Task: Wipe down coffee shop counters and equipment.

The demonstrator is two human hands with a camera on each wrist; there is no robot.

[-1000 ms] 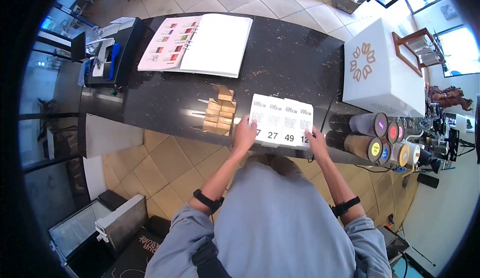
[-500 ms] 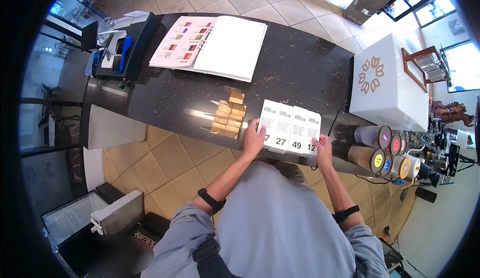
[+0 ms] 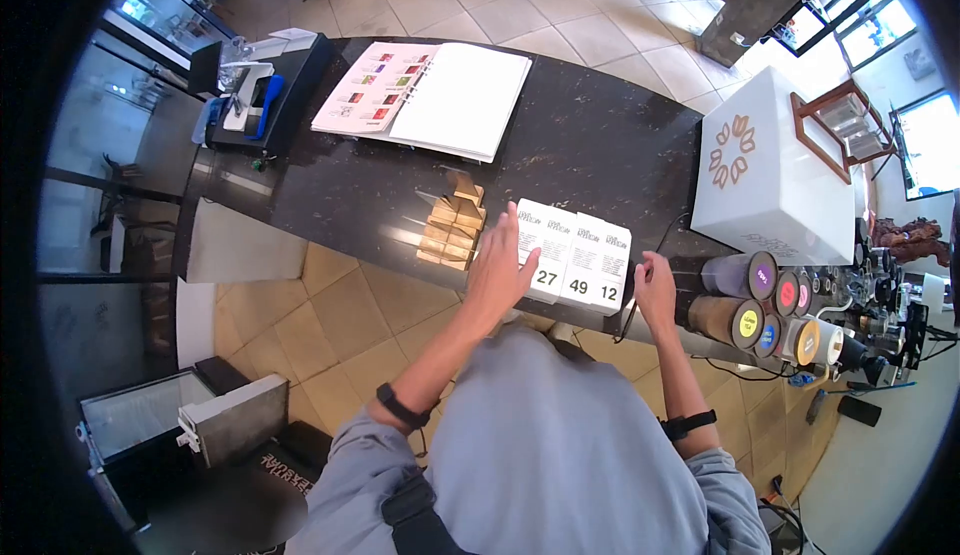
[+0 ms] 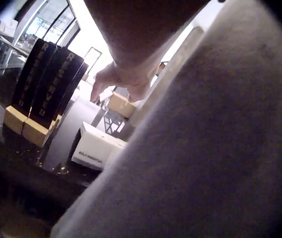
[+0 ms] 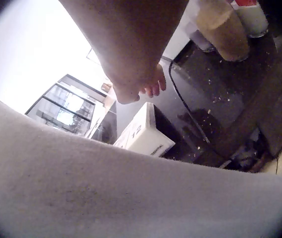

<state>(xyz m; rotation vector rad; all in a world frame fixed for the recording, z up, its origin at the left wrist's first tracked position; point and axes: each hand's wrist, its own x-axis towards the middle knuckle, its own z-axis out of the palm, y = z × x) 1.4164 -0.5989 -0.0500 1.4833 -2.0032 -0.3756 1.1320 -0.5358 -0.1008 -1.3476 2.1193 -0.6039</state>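
Several white boxes (image 3: 583, 265) stand side by side near the counter's front edge, with the numbers 27, 49 and 12 showing; my left hand covers part of the leftmost. This left hand (image 3: 497, 273) has its fingers extended over the row's left side and grips nothing. My right hand (image 3: 655, 290) is off the right end of the row, beside the box marked 12 (image 5: 140, 131), fingers loosely bent with nothing in them. Left of the boxes is a cluster of wooden blocks (image 3: 450, 230). Dark RESERVED signs (image 4: 49, 82) stand up from such blocks in the left wrist view.
An open binder (image 3: 460, 100) lies farther back on the dark counter (image 3: 600, 145). At the right are a large white box (image 3: 750, 170) and several jars (image 3: 725, 320) with coloured lids. A black cable (image 5: 188, 106) runs beside the white boxes. A dark tray (image 3: 285, 90) occupies the left end.
Both hands have let go of the white boxes. The left has spread its fingers over the row's left side; the right has drawn away to the right. The row looks straighter along its bottom.
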